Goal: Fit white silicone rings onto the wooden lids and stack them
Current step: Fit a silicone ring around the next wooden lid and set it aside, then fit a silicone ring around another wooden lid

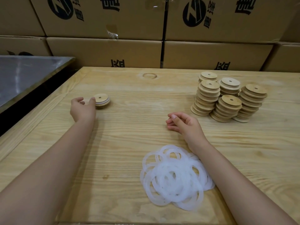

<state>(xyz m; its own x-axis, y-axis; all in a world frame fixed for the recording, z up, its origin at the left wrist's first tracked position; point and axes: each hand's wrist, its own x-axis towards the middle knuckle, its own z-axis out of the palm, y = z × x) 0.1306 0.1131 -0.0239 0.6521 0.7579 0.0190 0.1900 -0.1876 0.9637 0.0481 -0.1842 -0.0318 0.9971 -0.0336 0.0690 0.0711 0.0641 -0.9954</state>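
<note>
Closest to me on the table (113, 143) lies the heap of white silicone rings (175, 177), loose and overlapping, just beside my right forearm. I judge them thin, soft and very light, so they will bend and cling together; it is better to pinch one single ring at its outer edge and lift it free of the others. A little farther, my right hand (183, 123) rests on the wood with the fingers curled in loosely, and it holds nothing. On the other side, my left hand (82, 108) is at the small finished stack of lids (102, 101); the thumb touches its side and the fingers are open, not closed around it. This stack shows a pale band, which looks like a fitted ring. Farther right stand the bare wooden lids (227, 98) in several leaning columns. They seem stiff and light, and I would take one from the top by its rim, because the columns may topple. Behind everything are cardboard boxes (103, 51).
</note>
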